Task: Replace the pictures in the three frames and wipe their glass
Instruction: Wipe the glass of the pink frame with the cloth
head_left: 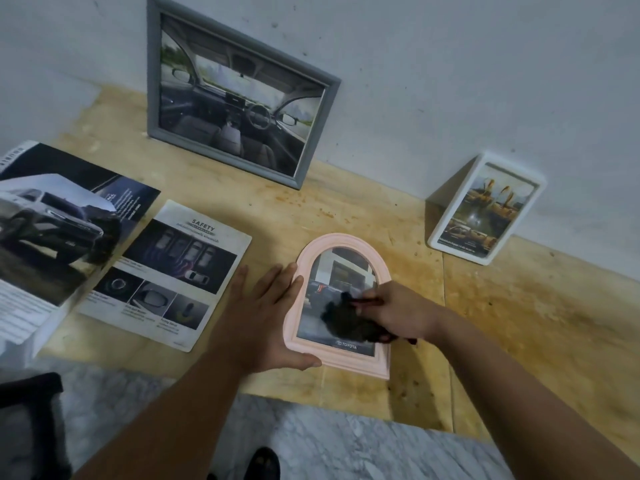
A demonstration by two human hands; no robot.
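— What are our hands doing?
— Our right hand [394,315] is gripping a dark cloth [346,322] and pressing it on the glass of the pink arched frame [337,363]. Our left hand [263,323] is lying open, fingers straight along the frame's left edge, thumb at its lower corner.
— Which way is the frame lying?
— Flat on the wooden board [519,323], arch pointing away from us, between both hands. The grey frame [242,95] and white frame [485,211] are leaning on the wall beyond.
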